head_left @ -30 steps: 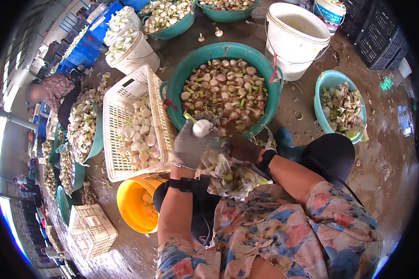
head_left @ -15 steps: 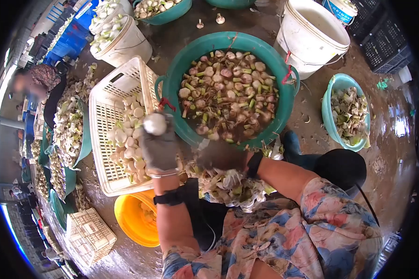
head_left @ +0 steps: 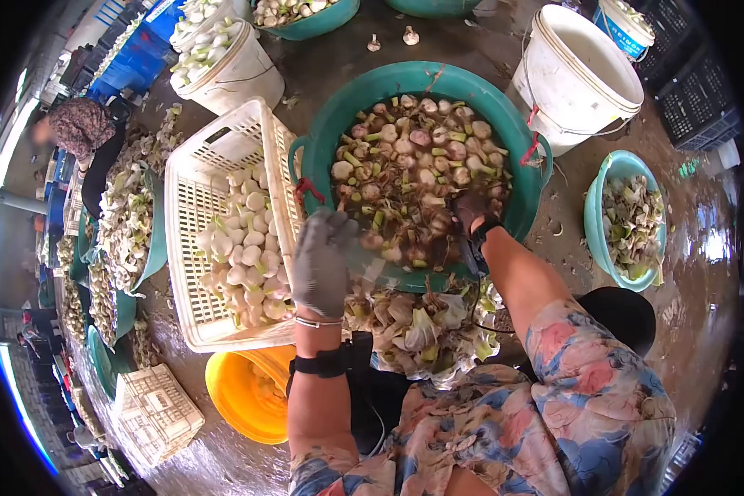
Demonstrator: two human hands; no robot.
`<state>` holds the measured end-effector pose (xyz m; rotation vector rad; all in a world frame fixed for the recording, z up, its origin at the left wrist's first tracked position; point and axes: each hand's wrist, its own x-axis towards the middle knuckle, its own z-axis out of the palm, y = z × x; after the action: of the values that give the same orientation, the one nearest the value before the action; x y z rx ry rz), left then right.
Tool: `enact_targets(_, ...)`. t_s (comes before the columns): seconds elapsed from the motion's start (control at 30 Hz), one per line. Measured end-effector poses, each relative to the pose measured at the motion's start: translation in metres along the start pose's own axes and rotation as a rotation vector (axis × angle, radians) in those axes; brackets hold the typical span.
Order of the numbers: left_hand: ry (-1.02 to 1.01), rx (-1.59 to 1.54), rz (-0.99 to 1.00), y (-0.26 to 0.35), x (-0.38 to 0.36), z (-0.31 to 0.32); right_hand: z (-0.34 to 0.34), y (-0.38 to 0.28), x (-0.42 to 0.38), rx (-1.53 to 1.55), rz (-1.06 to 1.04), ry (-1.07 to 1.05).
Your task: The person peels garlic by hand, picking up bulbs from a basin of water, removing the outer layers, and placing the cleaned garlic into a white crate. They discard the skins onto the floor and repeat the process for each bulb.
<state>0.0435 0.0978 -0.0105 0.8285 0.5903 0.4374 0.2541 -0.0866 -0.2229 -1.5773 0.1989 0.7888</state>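
Observation:
My left hand (head_left: pixel 322 260), in a grey glove, is over the near right rim of the white plastic crate (head_left: pixel 179 248). Its fingers look bent and are blurred, and no bulb shows in it. Peeled garlic bulbs (head_left: pixel 244 248) with pale, smooth skins lie piled in that crate. My right hand (head_left: pixel 472 210), in a dark glove, reaches into the green tub (head_left: pixel 331 124). Unpeeled garlic bulbs (head_left: pixel 426 157) with short cut stems float there in brown water. The right fingertips are hidden among them, so I cannot see what they hold.
Garlic skins (head_left: pixel 422 326) lie heaped below the tub. A yellow bucket (head_left: pixel 240 397) stands under the crate, a white bucket (head_left: pixel 546 91) at upper right, and a teal basin (head_left: pixel 595 223) of peelings at right. Another person (head_left: pixel 83 132) works at far left.
The peeled bulb is gone from my left hand, which has moved slightly right. My right hand has moved up and right into the tub. The view has shifted a little.

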Motion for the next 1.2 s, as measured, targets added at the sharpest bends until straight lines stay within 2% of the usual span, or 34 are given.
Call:
enact_targets(0.03, 0.004, 0.188, -0.009, -0.001, -0.004, 0.012, 0.006, -0.012, -0.021, 0.118, -0.043, -0.009)
enact_targets(0.1, 0.001, 0.198, -0.079, -0.011, -0.011, 0.029, 0.009, -0.035, -0.062, 0.231, -0.084, -0.011)
enact_targets(0.17, -0.097, 0.687, -0.019, -0.033, -0.01, 0.031, 0.014, -0.054, -0.095, 0.031, -0.362, -0.456)
enact_targets(0.2, -0.095, 0.689, -0.009, -0.044, -0.008, 0.028, 0.021, -0.051, -0.103, 0.032, -0.37, -0.462)
enact_targets(0.27, -0.355, 1.095, 0.346, -0.052, -0.009, 0.025, 0.035, -0.047, -0.12, -0.233, -0.944, -0.413)
enact_targets(0.3, -0.348, 1.095, 0.359, -0.053, -0.011, 0.021, 0.041, -0.047, -0.127, -0.234, -0.955, -0.42)
enact_targets(0.37, -0.295, 1.274, 0.295, -0.045, -0.02, 0.026, 0.047, -0.065, -0.16, 0.217, -0.11, -0.459)
enact_targets(0.43, -0.292, 1.319, 0.288, -0.045, -0.032, 0.026, 0.048, -0.099, -0.229, -0.158, -0.321, -0.328)
enact_targets(0.47, -0.286, 1.406, 0.276, -0.039, -0.037, 0.027, 0.042, -0.066, -0.21, -0.22, -0.388, -0.314)
enact_targets(0.5, -0.232, 1.304, 0.29, -0.066, -0.031, 0.012, 0.037, -0.014, -0.163, -0.017, -0.647, -0.525)
enact_targets(0.53, -0.178, 1.195, 0.324, -0.084, -0.014, -0.004, 0.046, -0.035, -0.18, 0.09, -0.42, -0.396)
enact_targets(0.57, -0.263, 1.273, 0.345, -0.043, -0.048, 0.021, 0.053, -0.058, -0.21, 0.21, -0.251, -0.416)
enact_targets(0.6, -0.227, 1.266, 0.237, -0.043, -0.054, 0.022, 0.048, -0.053, -0.203, -0.144, -0.401, -0.345)
enact_targets(0.63, -0.221, 1.285, 0.408, -0.048, -0.056, 0.017, 0.053, -0.056, -0.21, -0.029, -0.327, -0.308)
enact_targets(0.7, -0.213, 1.263, 0.277, -0.032, -0.067, 0.027, 0.041, -0.047, -0.183, -0.248, -0.383, -0.318)
enact_targets(0.73, -0.189, 1.262, 0.301, -0.04, -0.063, 0.025, 0.04, -0.036, -0.171, -0.273, -0.401, -0.336)
enact_targets(0.8, -0.152, 1.254, 0.33, -0.043, -0.063, 0.021, 0.042, -0.019, -0.152, -0.403, -0.905, -0.277)
enact_targets(0.83, -0.175, 1.23, 0.316, -0.038, -0.068, 0.022, 0.037, -0.02, -0.149, -0.415, -0.908, -0.284)
enact_targets(0.9, -0.202, 1.198, 0.295, -0.036, -0.073, 0.022, 0.025, -0.017, -0.144, -0.455, -0.742, -0.358)
enact_targets(0.93, -0.211, 1.197, 0.313, -0.036, -0.074, 0.022, 0.025, -0.019, -0.148, -0.461, -0.74, -0.359)
enact_targets(1.0, -0.224, 1.191, 0.33, -0.033, -0.077, 0.022, 0.024, -0.033, -0.168, -0.769, -0.982, -0.284)
enact_targets(1.03, -0.224, 1.195, 0.349, -0.03, -0.08, 0.023, 0.027, -0.045, -0.186, -0.773, -0.983, -0.283)
enact_targets(1.1, -0.222, 1.195, 0.368, -0.03, -0.081, 0.022, 0.038, -0.067, -0.226, -1.148, -1.252, -0.181)
enact_targets(1.2, -0.206, 1.18, 0.431, -0.035, -0.075, 0.017, 0.044, -0.075, -0.236, -1.015, -1.257, -0.305)
